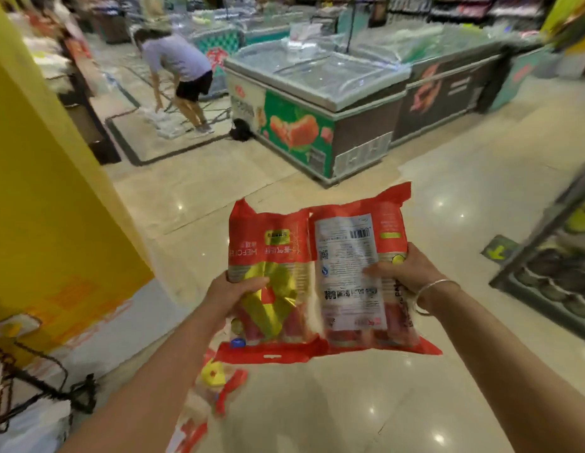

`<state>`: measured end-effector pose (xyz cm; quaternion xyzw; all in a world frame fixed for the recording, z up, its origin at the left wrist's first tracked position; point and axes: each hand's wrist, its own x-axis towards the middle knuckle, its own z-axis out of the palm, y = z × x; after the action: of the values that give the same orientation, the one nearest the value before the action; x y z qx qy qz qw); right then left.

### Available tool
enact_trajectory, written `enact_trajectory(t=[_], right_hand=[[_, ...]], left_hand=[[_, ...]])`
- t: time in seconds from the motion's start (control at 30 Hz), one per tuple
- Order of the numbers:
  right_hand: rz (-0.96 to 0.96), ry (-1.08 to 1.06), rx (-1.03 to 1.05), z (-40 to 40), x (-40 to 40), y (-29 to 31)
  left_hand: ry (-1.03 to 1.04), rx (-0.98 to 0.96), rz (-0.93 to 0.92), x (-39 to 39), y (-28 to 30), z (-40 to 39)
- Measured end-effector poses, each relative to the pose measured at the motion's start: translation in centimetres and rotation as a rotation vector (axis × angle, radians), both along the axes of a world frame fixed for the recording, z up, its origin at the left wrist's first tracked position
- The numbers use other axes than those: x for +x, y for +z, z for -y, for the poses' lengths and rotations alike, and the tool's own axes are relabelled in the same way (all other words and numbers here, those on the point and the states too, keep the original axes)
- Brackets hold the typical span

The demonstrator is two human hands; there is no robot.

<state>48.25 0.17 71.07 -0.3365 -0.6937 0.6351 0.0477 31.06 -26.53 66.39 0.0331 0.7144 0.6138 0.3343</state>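
Observation:
Two red sausage packs are held side by side above the shop floor. My left hand grips the left pack, which shows its front with a gold ribbon print. My right hand, with a silver bangle on the wrist, grips the right pack, turned to show its white label and barcode. The packs touch along their inner edges. More red and yellow packaging hangs below my left forearm, blurred.
A chest freezer with glass lids stands ahead across the tiled floor. A yellow pillar rises at left, with a wire basket at its foot. A shelf is at right. A person bends over beyond.

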Motion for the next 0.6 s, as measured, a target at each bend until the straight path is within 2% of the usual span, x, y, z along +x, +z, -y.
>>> enact_trajectory(t=[0.23, 0.43, 0.6], right_hand=[[-0.143, -0.405, 0.079, -8.5, 19.0, 5.6], [-0.189, -0.781, 0.133, -15.5, 40.4, 8.7], [-0.192, -1.031, 0.189, -18.3, 58.4, 10.1]], left_hand=[[-0.410, 0.092, -0.098, 9.4, 6.9, -18.6], [-0.776, 0.180, -0.126, 27.0, 9.8, -36.3], [-1.041, 0.248, -0.101, 44.5, 10.5, -47.2]])
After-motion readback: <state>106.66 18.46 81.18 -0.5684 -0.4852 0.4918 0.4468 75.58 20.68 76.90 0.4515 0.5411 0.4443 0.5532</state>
